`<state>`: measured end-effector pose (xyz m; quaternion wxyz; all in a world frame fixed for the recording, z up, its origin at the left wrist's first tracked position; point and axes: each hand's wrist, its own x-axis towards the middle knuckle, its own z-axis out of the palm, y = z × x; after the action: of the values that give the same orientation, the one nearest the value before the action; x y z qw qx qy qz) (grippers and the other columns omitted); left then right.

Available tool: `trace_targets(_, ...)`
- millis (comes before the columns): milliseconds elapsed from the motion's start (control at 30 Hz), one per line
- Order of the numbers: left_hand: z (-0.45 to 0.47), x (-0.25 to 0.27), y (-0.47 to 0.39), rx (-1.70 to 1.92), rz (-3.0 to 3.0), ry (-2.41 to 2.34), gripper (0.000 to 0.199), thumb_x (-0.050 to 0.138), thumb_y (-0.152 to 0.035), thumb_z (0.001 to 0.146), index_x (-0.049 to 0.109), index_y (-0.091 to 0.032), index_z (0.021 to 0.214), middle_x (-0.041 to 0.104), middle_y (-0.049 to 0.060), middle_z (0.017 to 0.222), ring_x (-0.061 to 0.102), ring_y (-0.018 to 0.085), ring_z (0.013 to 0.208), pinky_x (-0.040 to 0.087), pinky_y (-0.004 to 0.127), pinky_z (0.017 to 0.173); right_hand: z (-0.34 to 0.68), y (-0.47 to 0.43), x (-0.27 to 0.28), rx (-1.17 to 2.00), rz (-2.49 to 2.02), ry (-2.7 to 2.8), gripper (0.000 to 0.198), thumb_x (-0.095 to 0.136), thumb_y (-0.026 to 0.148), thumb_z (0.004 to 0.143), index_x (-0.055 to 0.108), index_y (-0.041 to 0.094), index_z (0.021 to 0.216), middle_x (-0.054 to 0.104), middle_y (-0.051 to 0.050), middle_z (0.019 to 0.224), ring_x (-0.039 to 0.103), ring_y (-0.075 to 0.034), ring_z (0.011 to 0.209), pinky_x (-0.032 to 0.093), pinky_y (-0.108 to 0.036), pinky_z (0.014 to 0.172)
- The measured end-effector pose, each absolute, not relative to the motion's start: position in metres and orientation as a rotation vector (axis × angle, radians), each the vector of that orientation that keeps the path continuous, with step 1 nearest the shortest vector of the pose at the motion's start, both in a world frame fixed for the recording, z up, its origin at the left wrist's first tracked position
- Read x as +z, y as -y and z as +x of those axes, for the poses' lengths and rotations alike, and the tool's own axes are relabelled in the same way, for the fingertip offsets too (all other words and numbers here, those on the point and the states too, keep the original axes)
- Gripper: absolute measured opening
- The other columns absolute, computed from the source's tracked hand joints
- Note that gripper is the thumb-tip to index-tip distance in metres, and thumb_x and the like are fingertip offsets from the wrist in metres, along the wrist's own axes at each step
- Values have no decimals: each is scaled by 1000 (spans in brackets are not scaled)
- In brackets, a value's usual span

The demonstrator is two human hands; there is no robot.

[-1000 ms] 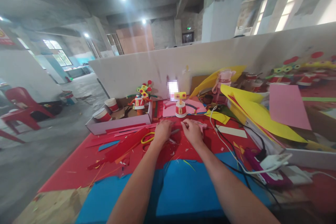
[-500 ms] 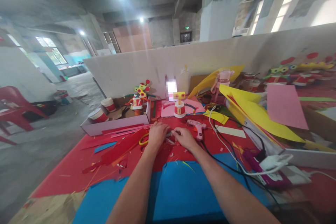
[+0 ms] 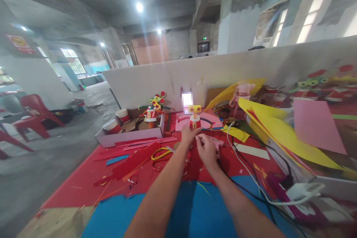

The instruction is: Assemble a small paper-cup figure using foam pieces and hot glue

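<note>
My left hand (image 3: pixel 188 135) is at the front of a paper-cup figure (image 3: pixel 195 122) with a yellow head, which stands on pink paper. Its fingers are drawn together; anything they grip is too small to make out. Just right of it, my right hand (image 3: pixel 205 148) has thumb and forefinger pinched, with its other fingers curled. What lies in that pinch cannot be made out. A pink glue gun (image 3: pixel 218 143) lies partly hidden behind my right hand. Yellow-handled scissors (image 3: pixel 161 153) rest left of my left forearm.
At the left, a white box (image 3: pixel 129 139) holds paper cups and another figure. Red paper strips (image 3: pixel 134 161) lie before it. On the right are a white cable (image 3: pixel 237 158), a purple power strip (image 3: pixel 281 193) and yellow sheets (image 3: pixel 267 126). A white partition (image 3: pixel 156 76) stands behind.
Both hands have moved right and forward, closer to the cup figure. My right hand now partly covers the glue gun, and more of the scissors shows. The view has shifted slightly.
</note>
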<state>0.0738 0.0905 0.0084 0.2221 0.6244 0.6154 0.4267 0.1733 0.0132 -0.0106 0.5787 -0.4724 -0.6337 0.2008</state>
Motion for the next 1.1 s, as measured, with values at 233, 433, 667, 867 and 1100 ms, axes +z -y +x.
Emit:
trace_targets(233,86,1,-100,1180,1553,-1956,53,79,-46,59,58,-16,99,66,14,103,62,25,99,45,34,84,178,-9,-5,382,-1125,1406,32,44,41,90,62,18,78,69,-7,72,62,-19,66,41,-26,60)
trace_targets(433,88,1,-98,1180,1481,-1988,50,77,-46,61,58,-21,101,69,10,100,63,24,97,47,34,82,175,-10,-9,368,-1106,1426,30,45,40,90,62,18,79,69,-5,72,63,-19,66,41,-26,62)
trace_targets(667,68,50,-87,1377,1628,-1798,44,77,-41,61,61,-17,95,71,10,93,67,21,82,49,29,69,174,-9,-9,405,-1110,1425,32,44,42,90,61,18,77,66,-4,68,61,-17,61,40,-25,58)
trace_targets(867,3,102,-82,1470,1677,-1696,35,76,-34,62,65,-18,90,72,5,86,67,19,77,50,26,64,171,-8,-14,452,-1096,1461,32,44,44,90,59,19,77,66,-3,67,61,-17,62,41,-25,59)
trace_targets(1100,-109,131,-91,1553,1549,-1984,45,74,-40,62,65,-15,99,71,6,91,66,21,81,51,28,69,168,-5,-15,424,-1078,1531,29,44,40,90,59,19,78,66,-4,69,62,-17,64,42,-25,59)
